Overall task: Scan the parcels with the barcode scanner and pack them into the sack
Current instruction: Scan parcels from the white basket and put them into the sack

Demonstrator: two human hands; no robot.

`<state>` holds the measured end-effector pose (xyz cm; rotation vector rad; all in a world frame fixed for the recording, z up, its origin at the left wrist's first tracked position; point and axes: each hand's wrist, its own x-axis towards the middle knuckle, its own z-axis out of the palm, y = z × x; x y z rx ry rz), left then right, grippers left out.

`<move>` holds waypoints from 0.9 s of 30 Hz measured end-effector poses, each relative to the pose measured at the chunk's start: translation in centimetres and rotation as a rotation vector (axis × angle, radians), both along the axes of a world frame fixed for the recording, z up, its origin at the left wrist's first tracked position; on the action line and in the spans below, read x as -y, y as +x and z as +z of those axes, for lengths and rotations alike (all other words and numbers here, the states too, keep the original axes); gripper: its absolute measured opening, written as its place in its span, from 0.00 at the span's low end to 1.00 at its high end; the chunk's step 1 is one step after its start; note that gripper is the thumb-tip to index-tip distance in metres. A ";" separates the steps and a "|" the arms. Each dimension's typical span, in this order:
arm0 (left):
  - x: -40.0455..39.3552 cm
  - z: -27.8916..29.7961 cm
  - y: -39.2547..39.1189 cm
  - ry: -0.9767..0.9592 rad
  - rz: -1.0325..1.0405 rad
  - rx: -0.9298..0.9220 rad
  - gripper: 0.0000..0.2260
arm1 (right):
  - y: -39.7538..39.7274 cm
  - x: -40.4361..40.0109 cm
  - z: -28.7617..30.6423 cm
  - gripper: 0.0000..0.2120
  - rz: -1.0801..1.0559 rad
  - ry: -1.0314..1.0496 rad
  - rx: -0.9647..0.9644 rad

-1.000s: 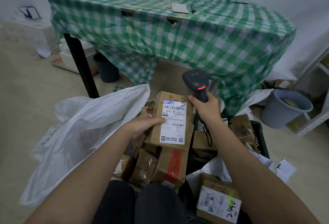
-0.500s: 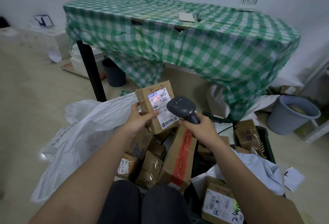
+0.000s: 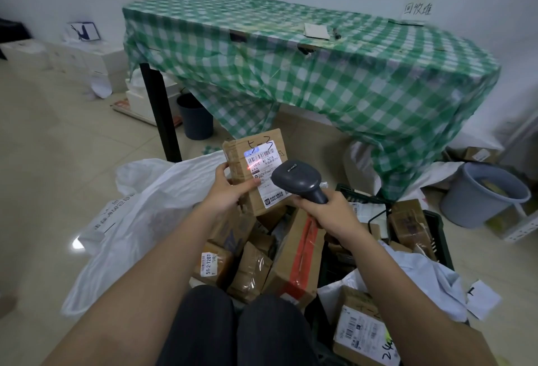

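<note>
The left hand grips a brown cardboard parcel by its left edge, thumb pressed across the front face and fingers curled behind, holding it upright and slightly tilted above the pile at scene centre. The parcel is a small rectangular carton wrapped in clear tape, creased and torn along its lower left corner. A white shipping label covers most of the front face; it carries a barcode, printed text including "501E" and "A21B", a blue patch at the top, a QR code at the lower right, and handwritten black marks above. A red scan line falls across the barcode at the left part of the label. The right hand wraps round the handle of a dark grey barcode scanner, with the scanner head aimed left at the label and just beside the parcel's right edge. A black cable runs from the handle toward the right. A white woven sack lies open on the tiled floor to the left of the parcel, with its mouth near the left hand. Below the hands, further taped parcels are stacked, one labelled "56-2-7207", and a black plastic crate holds more at the right. On the far side stands a surface with a green checked cloth. A grey bucket sits at the far right.
</note>
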<state>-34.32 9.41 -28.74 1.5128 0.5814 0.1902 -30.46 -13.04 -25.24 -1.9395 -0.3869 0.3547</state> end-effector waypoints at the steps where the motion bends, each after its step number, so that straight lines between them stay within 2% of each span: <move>1: -0.3 -0.1 -0.3 0.002 0.010 0.007 0.41 | -0.1 -0.2 0.1 0.12 0.012 0.033 -0.020; 6: -4.0 -1.0 -2.8 0.010 0.149 0.034 0.40 | 0.1 -2.6 -1.0 0.12 -0.013 0.089 -0.076; 10: -8.2 -2.1 -5.5 0.045 0.320 0.062 0.39 | 1.3 -6.1 -2.1 0.08 -0.084 0.097 -0.095; 14: -12.7 -3.9 -7.4 0.190 0.381 0.033 0.40 | 2.9 -10.4 -4.0 0.11 -0.174 0.019 -0.065; 19: -15.9 -7.5 -7.8 0.352 0.237 -0.056 0.38 | 6.2 -16.2 -6.4 0.11 -0.265 -0.080 -0.071; 22: -17.9 -10.8 -6.9 0.468 0.139 -0.151 0.44 | 8.3 -19.2 -8.0 0.11 -0.261 -0.136 -0.069; 27: -19.3 -15.3 -2.9 0.703 0.049 -0.119 0.44 | 11.6 -21.9 -12.0 0.11 -0.339 -0.189 -0.040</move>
